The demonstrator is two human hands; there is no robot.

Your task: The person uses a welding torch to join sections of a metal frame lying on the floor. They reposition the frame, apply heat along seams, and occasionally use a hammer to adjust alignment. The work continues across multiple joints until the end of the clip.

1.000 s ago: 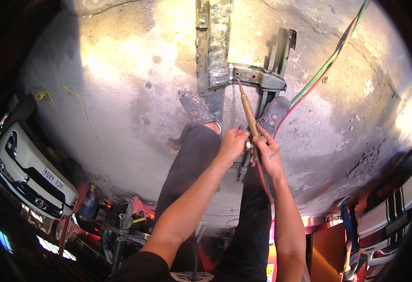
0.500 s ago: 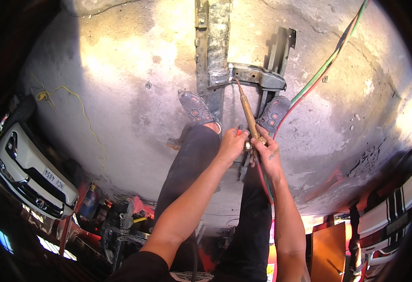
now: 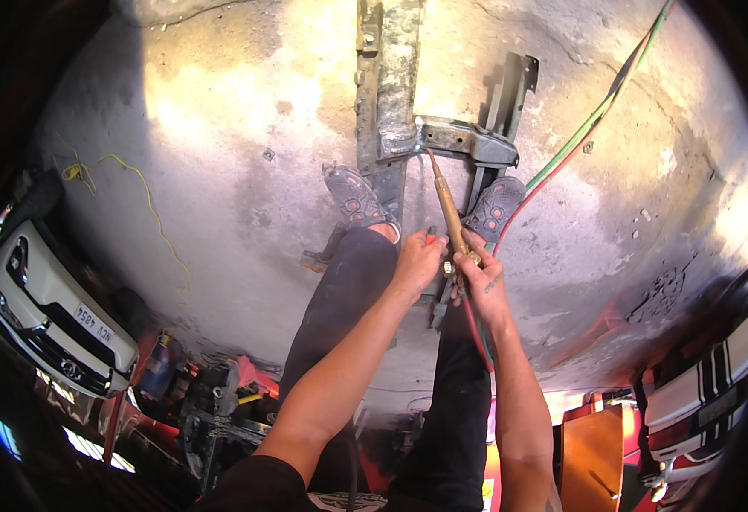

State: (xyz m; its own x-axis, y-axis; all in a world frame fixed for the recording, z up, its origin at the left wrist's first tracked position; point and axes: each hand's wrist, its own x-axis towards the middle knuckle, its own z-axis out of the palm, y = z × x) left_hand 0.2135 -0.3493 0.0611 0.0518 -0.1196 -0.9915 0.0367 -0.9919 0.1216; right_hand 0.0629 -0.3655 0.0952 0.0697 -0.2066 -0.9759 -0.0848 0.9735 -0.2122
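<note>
My right hand (image 3: 483,282) is wrapped round the handle of a brass gas torch (image 3: 447,203). The torch's thin tip points away from me, close to the joint between a metal bracket (image 3: 455,135) and a long metal beam (image 3: 398,94) on the floor. I cannot tell whether a flame burns there. My left hand (image 3: 417,263) is closed just left of the torch valves, with a small red and dark object (image 3: 430,237), apparently a lighter, sticking out of the fingers. A red hose (image 3: 474,320) hangs below my right hand.
Green and red hoses (image 3: 585,128) run across the concrete to the upper right. My shoes (image 3: 498,207) stand on both sides of the metal parts. A yellow cord (image 3: 148,192) lies at left, near a light-coloured car (image 3: 58,299). An orange panel (image 3: 591,452) is at lower right.
My left hand has shifted very slightly left, away from the torch valves. The torch and my right hand have hardly moved.
</note>
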